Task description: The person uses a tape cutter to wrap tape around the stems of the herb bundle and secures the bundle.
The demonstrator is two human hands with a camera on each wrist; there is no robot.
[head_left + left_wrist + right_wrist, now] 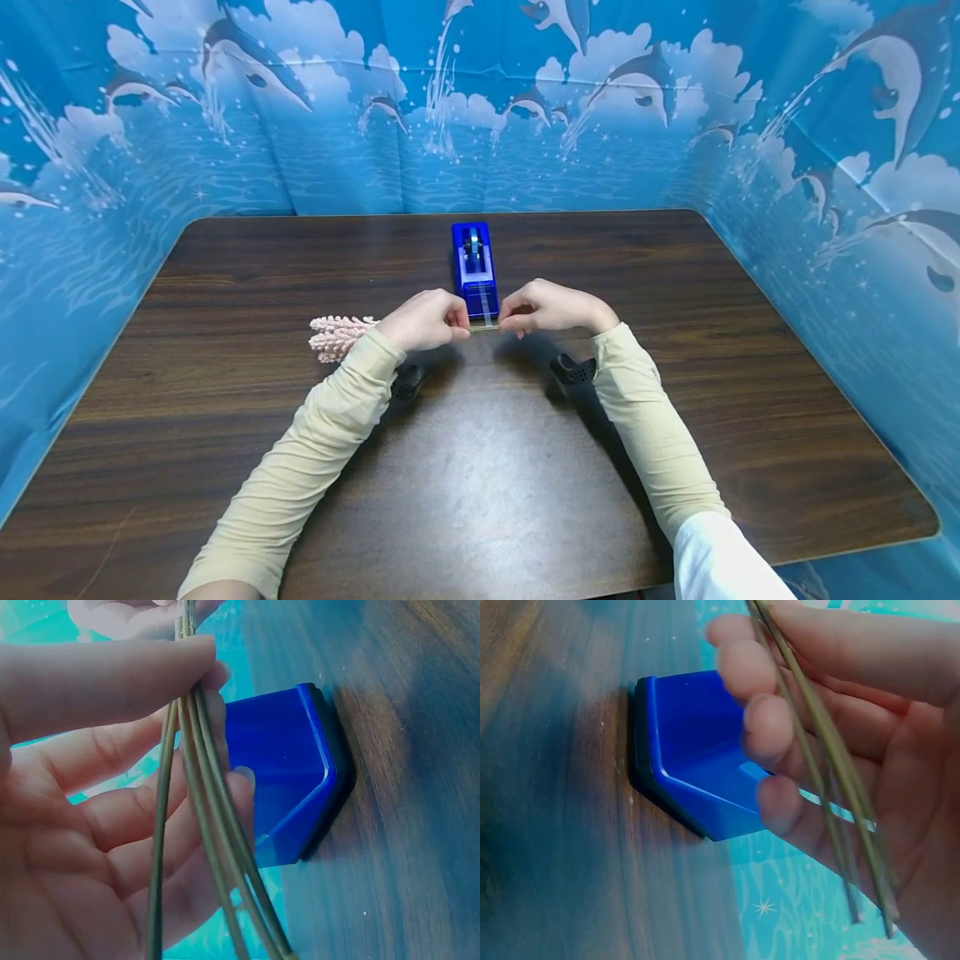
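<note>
My left hand (423, 321) pinches a bundle of thin green stems (196, 742) between thumb and fingers. Pale pink blossom sprays (337, 337) stick out to the left, beyond that wrist. Farther along the same stems, my right hand (551, 307) pinches them near their cut ends, which cross the palm in the right wrist view. A blue tape dispenser (474, 271) stands just beyond both hands, its front toward me. From it a strip of clear tape (486, 307) reaches down to the short length of stems between the hands, overlapping them in the head view.
Beneath everything is a dark wood-grain table (480, 483) with rounded corners. A blue curtain (480, 150) printed with dolphins and clouds hangs behind and along both sides. Black wrist devices (572, 369) sit below the forearms.
</note>
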